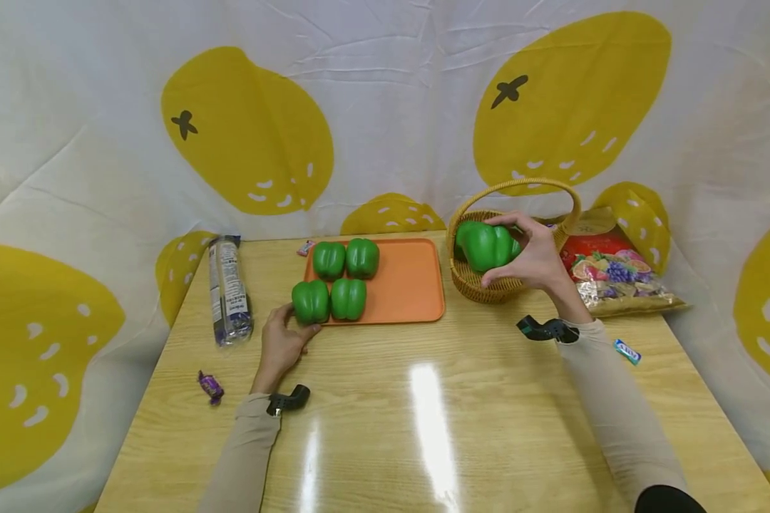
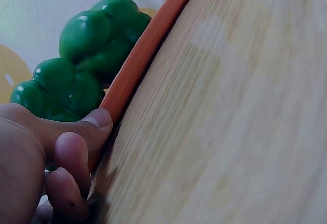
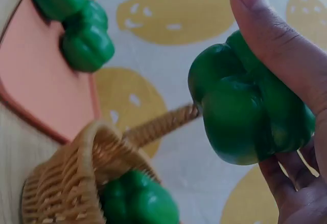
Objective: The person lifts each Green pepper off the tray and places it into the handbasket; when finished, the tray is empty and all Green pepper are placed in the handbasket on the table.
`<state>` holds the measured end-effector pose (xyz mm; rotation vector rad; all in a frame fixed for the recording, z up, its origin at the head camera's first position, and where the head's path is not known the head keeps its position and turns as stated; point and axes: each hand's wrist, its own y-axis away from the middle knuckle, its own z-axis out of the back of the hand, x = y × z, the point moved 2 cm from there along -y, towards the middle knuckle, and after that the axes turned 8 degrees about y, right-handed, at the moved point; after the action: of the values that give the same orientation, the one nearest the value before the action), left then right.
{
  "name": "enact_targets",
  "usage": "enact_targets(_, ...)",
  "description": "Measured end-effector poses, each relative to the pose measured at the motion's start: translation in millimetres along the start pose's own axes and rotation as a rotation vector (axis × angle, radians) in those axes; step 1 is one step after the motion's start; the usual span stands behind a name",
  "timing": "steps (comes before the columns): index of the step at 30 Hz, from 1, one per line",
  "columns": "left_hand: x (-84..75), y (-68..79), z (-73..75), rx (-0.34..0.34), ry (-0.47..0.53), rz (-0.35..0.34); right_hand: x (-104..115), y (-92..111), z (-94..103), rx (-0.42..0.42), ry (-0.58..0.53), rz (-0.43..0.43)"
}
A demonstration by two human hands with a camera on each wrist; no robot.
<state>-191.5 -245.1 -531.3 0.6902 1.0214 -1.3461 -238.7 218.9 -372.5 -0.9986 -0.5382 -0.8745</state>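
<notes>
My right hand (image 1: 534,253) grips a green bell pepper (image 3: 237,106) between thumb and fingers, held up over the wicker basket (image 1: 481,285). Inside the basket lies another green bell pepper (image 3: 138,201), partly hidden behind the held one in the head view. Several more bell peppers (image 1: 346,298) stand in two rows on the left half of the orange tray (image 1: 406,281). At the tray's front left corner, my left hand (image 1: 281,347) holds the rim, its thumb (image 2: 97,119) along the edge and other fingers curled beside it.
A clear-and-blue printed package (image 1: 231,292) lies at the left, with a purple wrapped candy (image 1: 211,387) nearer the front. Right of the basket leans a red and gold candy bag (image 1: 616,263). A small blue-green packet (image 1: 627,351) lies by the right forearm. A patterned curtain hangs behind.
</notes>
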Motion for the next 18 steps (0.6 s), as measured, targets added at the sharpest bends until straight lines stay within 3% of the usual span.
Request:
enact_targets(5,-2.2,0.6,0.5,0.001,0.002,-0.003,-45.2,-1.2,3.1,-0.012,0.025,-0.122)
enact_targets(9,-2.9,1.7,0.4,0.005,0.002,0.011,-76.4,-2.7,-1.7,0.031,0.093,-0.221)
enact_targets(12,-3.0,1.6,0.2,0.008,0.003,0.019,-88.1,-1.8,-6.3,0.102,0.208,-0.273)
enact_targets(18,-1.2,-0.5,0.0,0.01,0.004,0.013,-100.4,1.4,-14.5,0.237,0.359,-0.287)
